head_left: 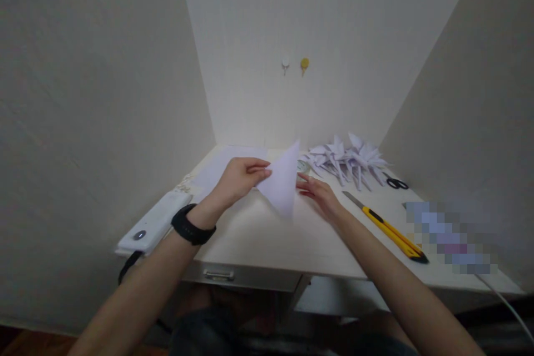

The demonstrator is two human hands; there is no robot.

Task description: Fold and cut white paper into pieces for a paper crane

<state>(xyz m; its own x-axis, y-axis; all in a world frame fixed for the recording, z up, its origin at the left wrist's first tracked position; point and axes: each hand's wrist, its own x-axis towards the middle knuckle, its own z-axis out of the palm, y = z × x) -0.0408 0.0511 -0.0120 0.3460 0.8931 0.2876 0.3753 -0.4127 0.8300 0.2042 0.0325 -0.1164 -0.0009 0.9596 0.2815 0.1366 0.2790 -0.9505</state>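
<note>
My left hand [238,179] pinches the left edge of a white paper folded into a triangle [282,181], holding it tilted up off the white desk [267,239]. A black band sits on that wrist. My right hand [320,198] lies just right of the paper with fingers spread, fingertips near its lower right edge; whether they touch it I cannot tell.
A pile of folded white paper figures [348,160] lies at the back right. A yellow utility knife [386,227] lies right of my right forearm, black scissors [397,183] beyond it. Flat white sheets [225,162] lie back left, a white device [155,222] at the left edge.
</note>
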